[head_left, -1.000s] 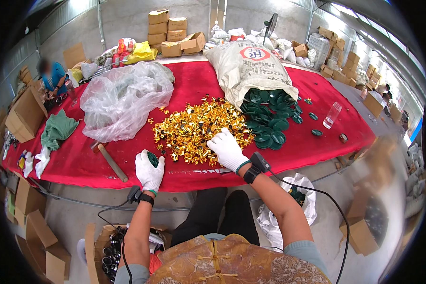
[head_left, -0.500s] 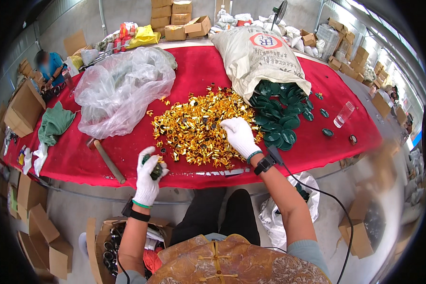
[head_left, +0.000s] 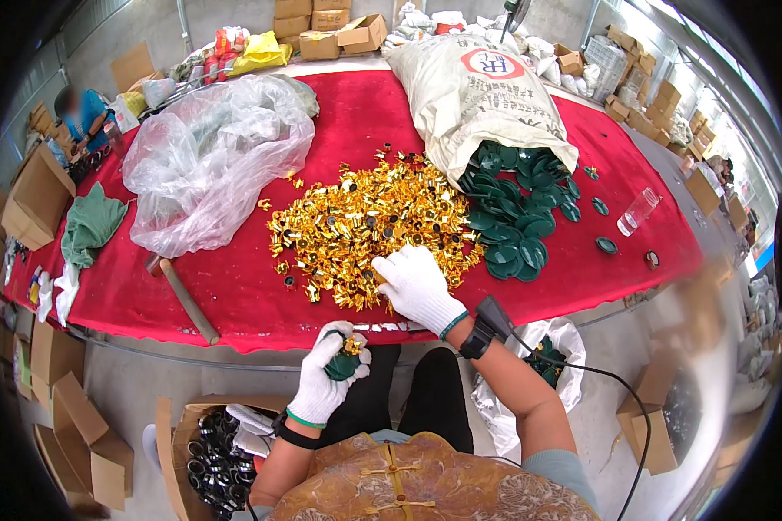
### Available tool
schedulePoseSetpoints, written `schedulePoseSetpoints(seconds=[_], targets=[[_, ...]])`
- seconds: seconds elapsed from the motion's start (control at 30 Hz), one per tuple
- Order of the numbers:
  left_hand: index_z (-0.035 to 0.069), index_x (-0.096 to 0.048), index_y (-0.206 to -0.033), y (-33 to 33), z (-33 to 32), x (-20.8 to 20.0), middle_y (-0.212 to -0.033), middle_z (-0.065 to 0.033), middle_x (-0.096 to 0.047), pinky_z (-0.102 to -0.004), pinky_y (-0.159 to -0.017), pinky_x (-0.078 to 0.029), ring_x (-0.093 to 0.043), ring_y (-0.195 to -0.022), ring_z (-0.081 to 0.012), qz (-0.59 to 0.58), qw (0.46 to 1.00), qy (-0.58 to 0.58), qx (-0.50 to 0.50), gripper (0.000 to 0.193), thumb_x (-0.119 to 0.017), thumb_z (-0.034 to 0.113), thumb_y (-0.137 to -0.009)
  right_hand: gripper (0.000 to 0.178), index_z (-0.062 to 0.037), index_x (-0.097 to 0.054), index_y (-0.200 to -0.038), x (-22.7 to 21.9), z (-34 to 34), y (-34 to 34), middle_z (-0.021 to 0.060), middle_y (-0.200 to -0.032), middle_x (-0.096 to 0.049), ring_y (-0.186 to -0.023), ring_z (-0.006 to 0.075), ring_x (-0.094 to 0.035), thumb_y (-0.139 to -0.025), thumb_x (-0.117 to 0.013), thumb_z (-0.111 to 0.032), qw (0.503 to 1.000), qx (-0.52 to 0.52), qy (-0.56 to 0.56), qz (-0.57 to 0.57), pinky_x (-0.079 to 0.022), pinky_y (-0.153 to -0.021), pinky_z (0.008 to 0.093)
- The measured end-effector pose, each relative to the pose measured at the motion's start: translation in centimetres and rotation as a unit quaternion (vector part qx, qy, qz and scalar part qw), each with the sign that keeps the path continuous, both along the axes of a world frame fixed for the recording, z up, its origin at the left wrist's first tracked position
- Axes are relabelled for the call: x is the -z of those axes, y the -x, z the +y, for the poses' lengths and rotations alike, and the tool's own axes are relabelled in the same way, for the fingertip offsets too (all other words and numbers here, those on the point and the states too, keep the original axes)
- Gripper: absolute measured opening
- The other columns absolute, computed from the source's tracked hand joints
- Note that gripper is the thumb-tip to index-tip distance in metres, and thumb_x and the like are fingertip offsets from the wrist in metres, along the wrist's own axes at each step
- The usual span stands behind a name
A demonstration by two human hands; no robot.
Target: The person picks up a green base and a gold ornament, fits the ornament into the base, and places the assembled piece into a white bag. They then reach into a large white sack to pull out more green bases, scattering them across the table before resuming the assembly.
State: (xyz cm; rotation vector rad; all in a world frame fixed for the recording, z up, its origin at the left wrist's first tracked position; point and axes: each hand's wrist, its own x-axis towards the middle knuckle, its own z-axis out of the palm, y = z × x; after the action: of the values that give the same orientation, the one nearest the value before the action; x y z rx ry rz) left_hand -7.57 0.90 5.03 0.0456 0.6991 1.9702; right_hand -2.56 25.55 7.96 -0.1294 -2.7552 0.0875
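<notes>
My left hand (head_left: 326, 380), in a white knit glove, is closed around a dark green round lid (head_left: 342, 367) just off the table's front edge. A shiny gold clip-like piece (head_left: 354, 346) sits on that lid at the fingers. My right hand (head_left: 419, 282), also gloved, reaches over the near edge of the pile of small gold pieces (head_left: 365, 217). Its fingertips are pinched together; gold shows at them, but I cannot tell it from the pile behind. Beside the pile, several green lids (head_left: 517, 221) spill from a large white woven sack (head_left: 482, 104).
The red tablecloth (head_left: 235, 295) carries a hammer (head_left: 187, 300), a clear plastic bag (head_left: 226, 156), a green cloth (head_left: 94, 224) and a clear cup (head_left: 638, 211). Below are a carton of black parts (head_left: 178, 460) and a white bag (head_left: 495, 399). A cable (head_left: 599, 373) trails from my right wrist. A person (head_left: 87, 122) sits far left.
My left hand has moved right and nearer my body with the green lid. My right hand has drawn back left and toward me from the middle of the gold pile.
</notes>
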Motion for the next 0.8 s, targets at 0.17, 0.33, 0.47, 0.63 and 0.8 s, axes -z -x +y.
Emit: schedulePoseSetpoints(seconds=[0.17,0.33,0.47,0.63,0.8], targets=[[0.011,-0.062,-0.121,-0.5,-0.6,0.5,-0.107,-0.0144,-0.066,-0.0383,-0.068,-0.055,-0.068,-0.088,-0.0294,-0.005,1.0,0.006,0.015,0.026,-0.067,0.024,-0.1,0.035,-0.0132,-0.068,-0.114,0.5,0.6,0.0,0.0081,-0.098,-0.067,-0.1,0.0319,-0.062,-0.083,-0.08,-0.023,0.996,-0.002,0.062,0.057,-0.046,-0.092,0.0459],[0.012,-0.062,-0.122,-0.7,-0.9,0.9,-0.108,-0.0148,-0.066,-0.0385,-0.07,-0.057,-0.068,-0.091,-0.0297,-0.006,1.0,0.015,0.015,0.025,-0.066,0.024,-0.101,0.033,-0.0123,-0.07,-0.107,-1.3,0.1,-0.8,0.0091,-0.095,-0.066,-0.097,0.0333,-0.061,-0.078,-0.083,-0.018,0.986,-0.02,0.108,0.123,-0.047,-0.089,0.046],[0.012,-0.062,-0.124,-0.7,-0.1,0.0,-0.109,-0.0148,-0.067,-0.0385,-0.07,-0.057,-0.068,-0.091,-0.0295,-0.02,1.0,-0.005,0.023,0.026,-0.065,0.025,-0.102,0.033,-0.0104,-0.072,-0.104,-2.5,-0.9,-1.9,0.0101,-0.093,-0.067,-0.095,0.0343,-0.062,-0.076,-0.086,-0.019,0.973,-0.058,0.132,0.178,-0.048,-0.086,0.0459],[0.011,-0.06,-0.128,0.0,1.9,-1.8,-0.113,-0.0144,-0.067,-0.04,-0.074,-0.058,-0.069,-0.095,-0.0299,0.031,0.999,-0.041,-0.004,0.027,-0.062,0.025,-0.105,0.034,-0.0097,-0.071,-0.106,-3.6,-2.9,-3.6,0.0101,-0.092,-0.066,-0.092,0.0342,-0.062,-0.078,-0.085,-0.025,0.965,-0.09,0.155,0.189,-0.048,-0.084,0.0457],[0.013,-0.06,-0.134,-0.1,2.8,-2.7,-0.127,-0.0094,-0.065,-0.0445,-0.086,-0.062,-0.069,-0.107,-0.0251,0.065,0.997,-0.041,0.003,0.032,-0.059,0.031,-0.107,0.037,-0.0088,-0.073,-0.104,-4.8,-4.9,-5.3,0.0102,-0.091,-0.066,-0.088,0.0339,-0.062,-0.076,-0.087,-0.028,0.967,-0.121,0.185,0.127,-0.048,-0.081,0.0442]])
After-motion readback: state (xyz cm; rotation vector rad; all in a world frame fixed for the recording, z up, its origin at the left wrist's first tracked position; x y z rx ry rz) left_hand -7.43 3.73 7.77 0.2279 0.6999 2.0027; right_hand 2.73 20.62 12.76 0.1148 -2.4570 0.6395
